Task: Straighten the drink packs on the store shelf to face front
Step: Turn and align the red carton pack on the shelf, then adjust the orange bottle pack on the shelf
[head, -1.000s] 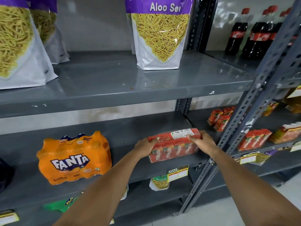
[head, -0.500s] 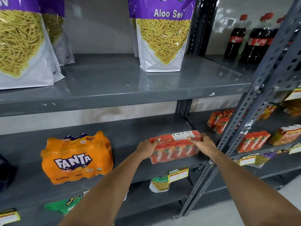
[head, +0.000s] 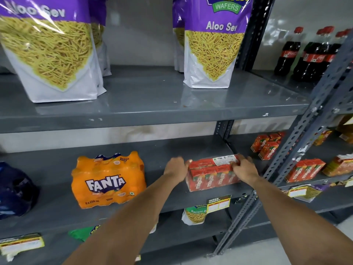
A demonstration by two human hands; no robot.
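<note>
We have both hands on the red Maaza juice pack (head: 212, 175), which sits near the front edge of the middle shelf (head: 57, 207), its row of cartons showing their printed fronts toward us. Our left hand (head: 175, 169) presses flat against the pack's left end, fingers curled loosely round that corner. Our right hand (head: 243, 170) lies over the pack's top right corner, fingertips (head: 234, 163) resting on the white label (head: 225, 160) along the upper face; neither hand is spread wide, both are cupped against the shrink-wrap with the pack clamped between them.

Well to the left of our left hand stands the orange Fanta multipack (head: 108, 180), on the same shelf, its logo facing front though tilted slightly. Farther left again, at the frame's edge, is a dark blue pack (head: 15, 190), too blurred to read.

Above our hands, the upper shelf (head: 152, 109) carries purple-and-white Aloo Sev bags (head: 214, 46), one almost directly over the juice pack and others over to the upper left. Just right of our right hand rises the slotted grey upright (head: 298, 150) of the rack. Beyond it, further Maaza cartons (head: 267, 145) and bundles (head: 304, 170) sit on the neighbouring shelves, and cola bottles (head: 307, 54) stand higher up to the right. Below our hands, a yellow price tag (head: 218, 203) hangs from the shelf lip.
</note>
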